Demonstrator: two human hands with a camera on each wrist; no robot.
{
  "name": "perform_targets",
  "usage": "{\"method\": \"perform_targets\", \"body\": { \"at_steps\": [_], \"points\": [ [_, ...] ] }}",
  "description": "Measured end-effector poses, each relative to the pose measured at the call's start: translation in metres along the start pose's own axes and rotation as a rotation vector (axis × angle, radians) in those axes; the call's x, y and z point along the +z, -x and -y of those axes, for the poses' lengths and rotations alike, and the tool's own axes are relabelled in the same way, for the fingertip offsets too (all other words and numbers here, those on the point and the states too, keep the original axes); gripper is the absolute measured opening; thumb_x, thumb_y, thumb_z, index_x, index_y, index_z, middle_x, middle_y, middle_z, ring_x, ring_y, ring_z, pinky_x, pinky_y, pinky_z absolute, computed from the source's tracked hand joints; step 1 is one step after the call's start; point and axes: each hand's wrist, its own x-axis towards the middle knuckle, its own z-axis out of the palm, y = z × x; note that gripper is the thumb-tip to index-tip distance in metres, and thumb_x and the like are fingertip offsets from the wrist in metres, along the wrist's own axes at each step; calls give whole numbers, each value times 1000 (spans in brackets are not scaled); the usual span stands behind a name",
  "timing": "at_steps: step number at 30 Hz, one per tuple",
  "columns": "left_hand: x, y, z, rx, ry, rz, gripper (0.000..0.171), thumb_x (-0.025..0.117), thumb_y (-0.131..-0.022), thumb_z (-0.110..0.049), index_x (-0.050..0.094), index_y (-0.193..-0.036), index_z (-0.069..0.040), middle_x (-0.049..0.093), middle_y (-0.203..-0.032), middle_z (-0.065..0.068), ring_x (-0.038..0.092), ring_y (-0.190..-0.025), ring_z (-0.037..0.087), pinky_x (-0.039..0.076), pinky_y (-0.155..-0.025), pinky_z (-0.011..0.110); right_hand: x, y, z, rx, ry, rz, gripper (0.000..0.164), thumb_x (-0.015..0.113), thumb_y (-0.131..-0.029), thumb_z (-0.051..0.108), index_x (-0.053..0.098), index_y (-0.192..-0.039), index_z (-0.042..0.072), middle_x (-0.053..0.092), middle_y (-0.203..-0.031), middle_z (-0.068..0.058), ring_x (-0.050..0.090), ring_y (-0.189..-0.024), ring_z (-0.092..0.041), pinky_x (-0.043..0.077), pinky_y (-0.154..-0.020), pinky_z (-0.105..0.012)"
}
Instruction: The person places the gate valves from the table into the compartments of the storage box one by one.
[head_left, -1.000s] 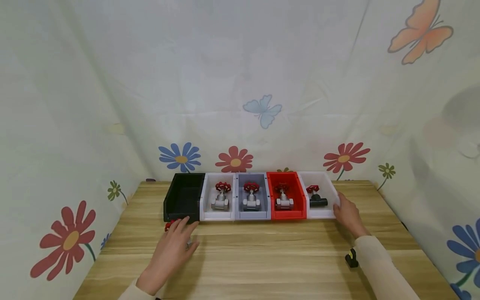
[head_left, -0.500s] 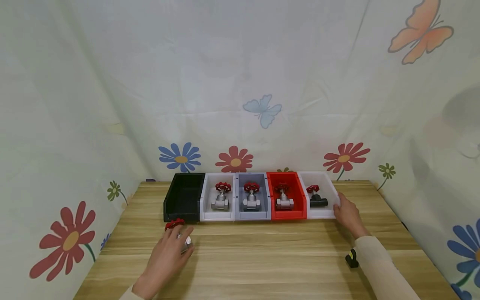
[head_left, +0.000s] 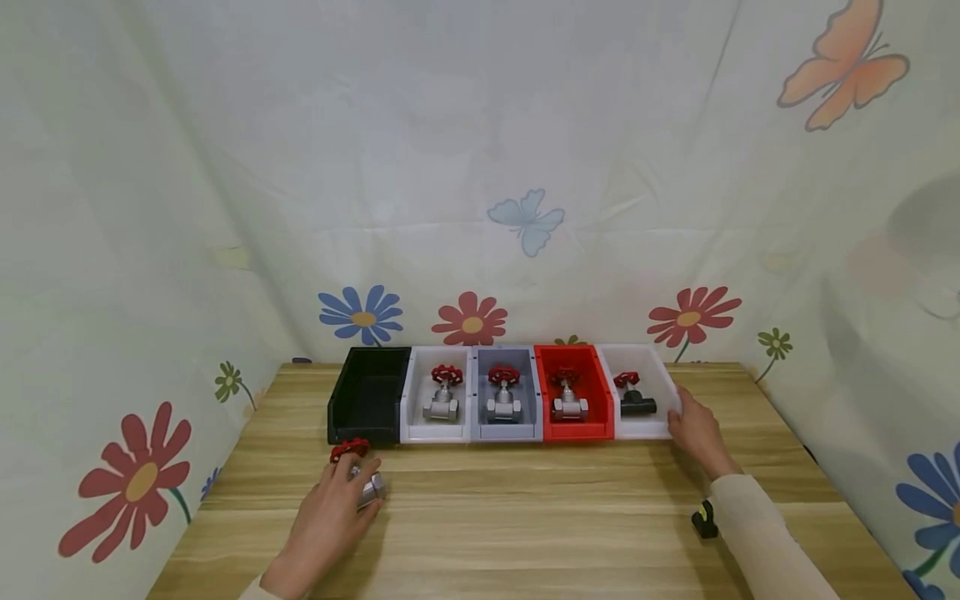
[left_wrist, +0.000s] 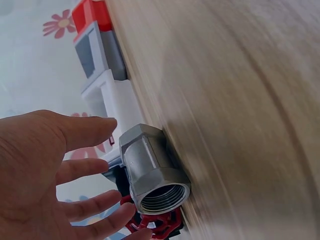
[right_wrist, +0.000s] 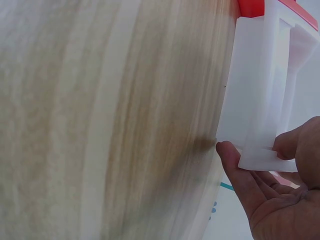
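A silver metal gate valve with a red handwheel [head_left: 349,448] lies on the table in front of the black bin [head_left: 363,435]. My left hand [head_left: 324,512] is right at this valve, partly covering it in the head view. In the left wrist view the thumb and fingers are spread and loosely extended beside the valve's threaded body [left_wrist: 150,162], not closed round it. At the row's right end, my right hand [head_left: 697,429] pinches the side wall of a white bin [right_wrist: 250,90], thumb inside and fingers outside. A dark valve with a red wheel [head_left: 637,404] sits in that bin.
Between the end bins stand a white bin [head_left: 435,432], a grey-blue bin [head_left: 506,431] and a red bin [head_left: 577,429], each with a silver red-wheeled valve. A small black-and-yellow object [head_left: 704,520] lies by the right sleeve. A flowered curtain hangs behind the wooden table [head_left: 525,525].
My left hand has drawn slightly back and down over the valve, so more of its red wheel and metal body shows. The right hand keeps its hold on the white bin.
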Motion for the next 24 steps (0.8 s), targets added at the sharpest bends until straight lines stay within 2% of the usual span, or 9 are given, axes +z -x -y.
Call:
{"method": "perform_targets", "body": {
  "at_steps": [7,15,24],
  "points": [
    [1,2,2,-3,19,17,53,82,-77,-27,64,-127,-16,59,-120,11,57,-107,33,53,-64,47,-1,0,-1,-18,4,-30,50,48,-92,4,39,-138,-14,56,-121,-42,59,-104,-53,48,-85,-63],
    [0,1,2,-17,30,57,46,81,-79,-20,67,-123,-17,59,-125,9,56,-111,33,54,-64,47,-2,-1,-1,-5,19,2,52,48,-94,6,36,-141,-13,54,-122,-42,58,-106,-54,48,-85,-63],
    [0,1,4,-22,41,75,42,79,-81,-17,67,-122,-18,60,-127,9,59,-103,36,53,-60,48,0,0,-1,11,18,23,52,45,-95,6,34,-142,-14,52,-126,-42,57,-110,-54,46,-90,-64]
  ]
}}
